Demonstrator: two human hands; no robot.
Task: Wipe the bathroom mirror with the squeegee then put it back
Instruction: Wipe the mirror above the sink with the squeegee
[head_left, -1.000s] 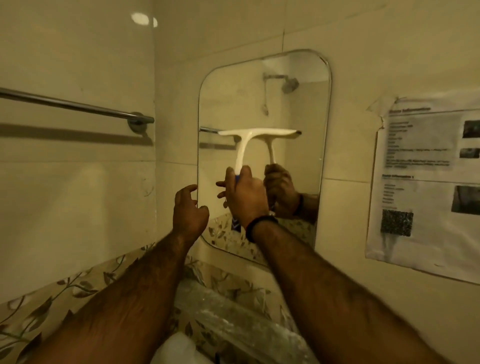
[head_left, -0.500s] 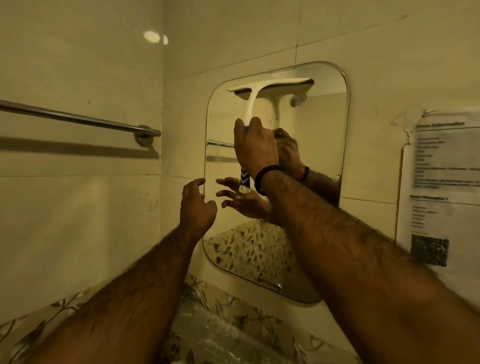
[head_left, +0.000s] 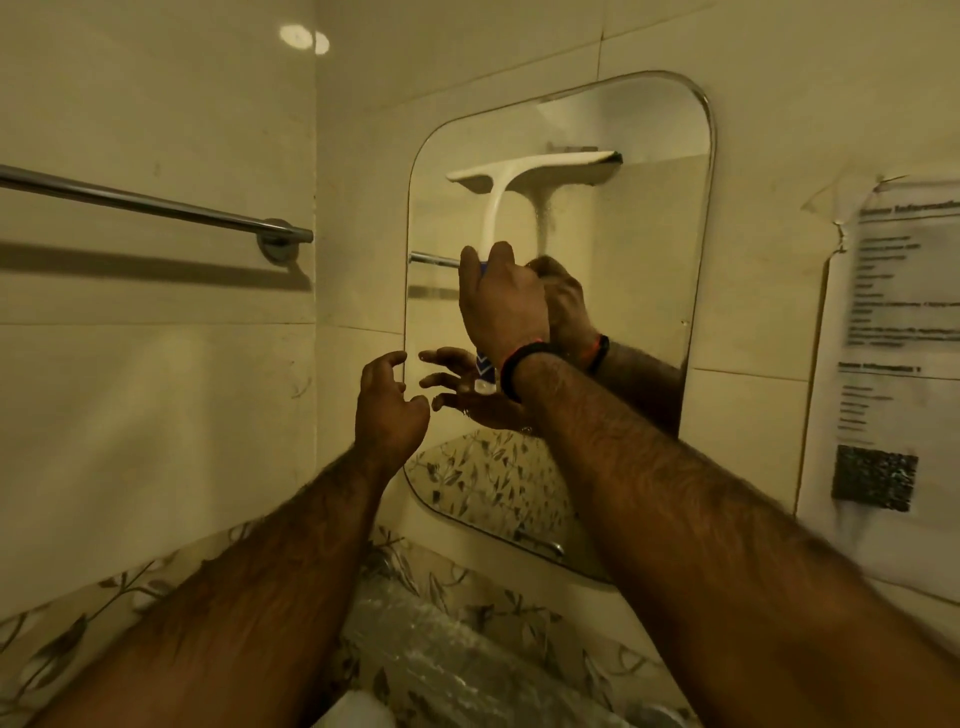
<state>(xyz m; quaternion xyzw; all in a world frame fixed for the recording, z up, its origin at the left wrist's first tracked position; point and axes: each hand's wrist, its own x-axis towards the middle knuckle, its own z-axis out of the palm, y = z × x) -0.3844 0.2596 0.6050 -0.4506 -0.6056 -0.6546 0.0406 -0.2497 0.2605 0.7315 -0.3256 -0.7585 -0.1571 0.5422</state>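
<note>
Holding the squeegee (head_left: 498, 208) by its handle, I am pressing its white blade bar across the upper part of the mirror (head_left: 649, 270), the bar lying roughly level and well below the top edge. My right hand (head_left: 501, 306) is wrapped fully around the handle, fingers curled tight, with the blue-patterned end of the handle showing below my wrist beside a dark wristband (head_left: 522, 366). My left hand (head_left: 387, 405) is hanging free just beside the mirror's left edge, fingers loosely curled and gripping nothing; I cannot tell whether it is touching the wall.

Judging by where the blade is sitting, I am in the wiping part of the job, not near its end. The glass under the bar is looking hazy in a narrow streak beneath the blade, and the lower half, where the leaf-patterned tile is reflecting, is looking untouched, though the dim light is making that hard to say. So strokes down the rest of the mirror seem to be remaining, and then the squeegee is needing to go back to its place, which I am not seeing anywhere here.

Further out, a metal towel bar (head_left: 156, 205) is running along the left wall, and a taped paper notice (head_left: 898, 332) is hanging on the tiles to the mirror's right.
</note>
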